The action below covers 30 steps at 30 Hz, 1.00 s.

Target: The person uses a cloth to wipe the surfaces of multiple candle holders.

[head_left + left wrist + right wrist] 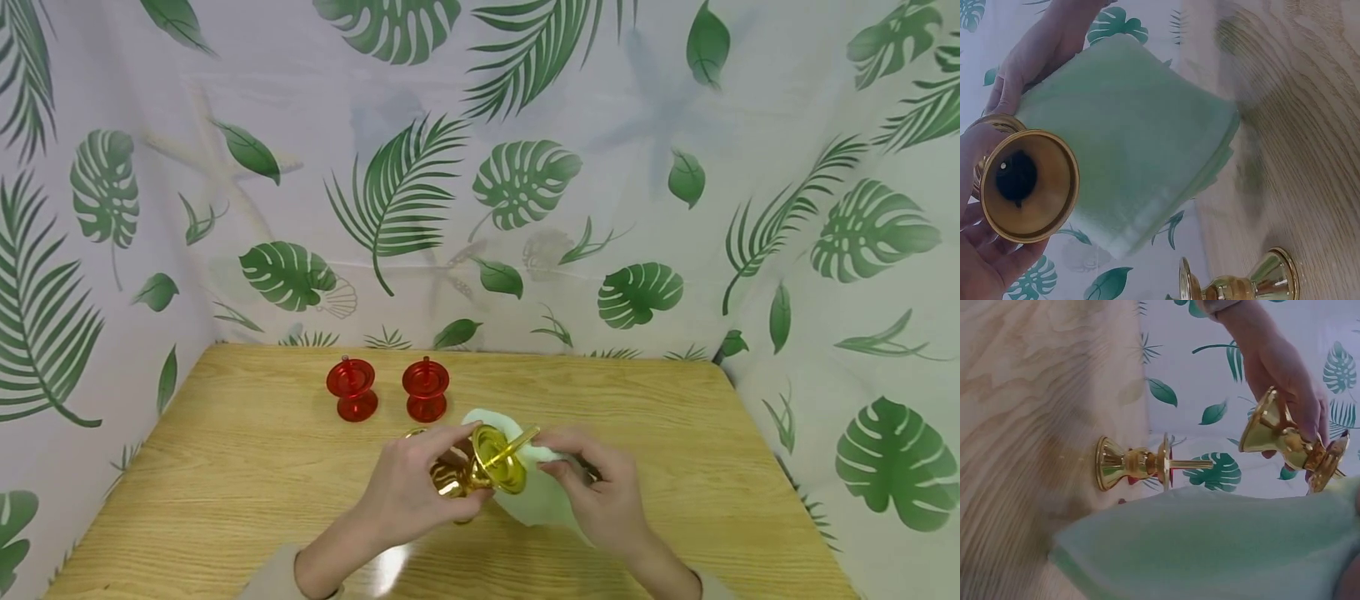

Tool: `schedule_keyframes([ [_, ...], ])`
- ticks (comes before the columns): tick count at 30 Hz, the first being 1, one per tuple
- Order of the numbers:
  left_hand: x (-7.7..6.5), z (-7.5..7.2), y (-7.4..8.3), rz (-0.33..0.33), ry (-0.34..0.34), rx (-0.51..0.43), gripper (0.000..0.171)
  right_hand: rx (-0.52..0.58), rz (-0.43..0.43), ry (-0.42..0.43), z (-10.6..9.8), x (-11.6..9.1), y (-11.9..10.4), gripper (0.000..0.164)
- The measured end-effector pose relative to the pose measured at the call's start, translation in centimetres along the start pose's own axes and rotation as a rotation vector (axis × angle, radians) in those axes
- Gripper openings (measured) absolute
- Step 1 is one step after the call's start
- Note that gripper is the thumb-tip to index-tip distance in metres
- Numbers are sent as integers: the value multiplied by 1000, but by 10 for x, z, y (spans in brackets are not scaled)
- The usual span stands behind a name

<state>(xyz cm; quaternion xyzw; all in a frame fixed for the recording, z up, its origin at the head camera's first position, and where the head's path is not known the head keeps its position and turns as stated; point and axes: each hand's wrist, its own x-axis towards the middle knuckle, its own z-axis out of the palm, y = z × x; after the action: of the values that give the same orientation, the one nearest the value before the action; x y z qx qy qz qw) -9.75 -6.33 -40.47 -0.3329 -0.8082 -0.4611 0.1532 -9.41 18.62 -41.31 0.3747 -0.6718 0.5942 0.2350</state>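
Note:
My left hand (405, 479) grips a shiny gold candle holder (501, 467) by its dish, thumb on one side and fingers on the other. The holder is tilted, its spike towards my right hand (607, 492) and its flared, hollow base (1050, 200) facing the left wrist camera. Between thumb and fingers, my right hand pinches a folded pale green cloth (536, 504), which hangs down beside the holder. A second gold candle holder (1141, 464) stands upright on the table, mostly hidden behind my left hand in the head view.
Two red candle holders, a left one (356, 407) and a right one (427, 407), stand side by side towards the back of the wooden table (637, 400). A leaf-patterned cloth backdrop (525, 275) rises along the table's back and sides.

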Motion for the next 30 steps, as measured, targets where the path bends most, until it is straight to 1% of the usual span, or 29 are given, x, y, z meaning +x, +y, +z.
schedule_keyframes([
  [1,0,0,0,1,-2,2,62,-2,-27,-13,2,-1,1,19],
  [3,1,0,-1,5,-4,22,61,-31,-54,-36,6,-2,1,22],
  [6,1,-1,-1,16,-6,71,61,-93,-42,-53,10,-4,-2,30],
  [8,1,0,-2,44,-7,144,62,-145,-33,-58,13,-5,-4,34],
  [11,0,3,-5,111,-2,306,65,-215,-22,-75,16,-6,-9,34],
  [13,-1,6,-8,155,8,416,67,-258,10,-88,18,-6,-12,33],
  [15,-1,8,-9,194,18,508,68,-280,63,-97,20,-7,-14,31],
  [19,-3,12,-12,251,39,611,69,-304,189,-86,24,-4,-19,23],
  [20,-3,12,-12,261,42,626,68,-315,220,-83,25,-3,-20,20],
  [22,-4,12,-13,268,46,628,69,-332,273,-79,25,-1,-23,16],
  [24,-4,12,-13,258,45,614,69,-328,311,-90,25,1,-24,15],
  [27,-3,9,-13,227,51,594,68,-284,313,-119,24,1,-25,20],
  [30,-2,7,-13,189,54,563,67,-208,267,-144,23,0,-23,29],
])
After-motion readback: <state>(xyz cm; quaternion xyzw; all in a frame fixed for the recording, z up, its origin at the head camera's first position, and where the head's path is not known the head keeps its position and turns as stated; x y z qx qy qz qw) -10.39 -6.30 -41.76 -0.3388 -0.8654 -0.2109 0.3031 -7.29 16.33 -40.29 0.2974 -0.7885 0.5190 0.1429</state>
